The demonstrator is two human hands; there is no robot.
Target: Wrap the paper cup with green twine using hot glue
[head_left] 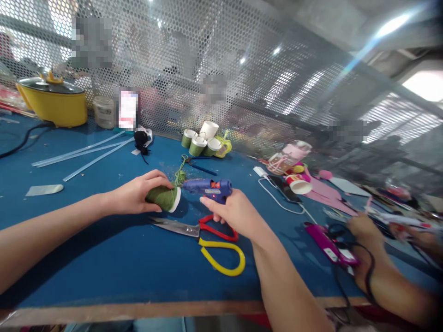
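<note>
My left hand (138,193) is closed around a paper cup wrapped in green yarn (164,198), lying on its side on the blue table (104,249). Loose green yarn (180,175) trails from the cup's rim. My right hand (231,212) grips a blue hot glue gun (209,188), its nozzle pointing left at the cup's rim. Just below both hands lie scissors with red and yellow handles (207,240).
Several green-wrapped cups (202,143) stand at the back by the perforated metal screen. Clear glue sticks (86,154) lie at the left, near a yellow pot (51,101). Another person's hands (367,230) work at the right beside a magenta tool (328,244), a phone and craft scraps.
</note>
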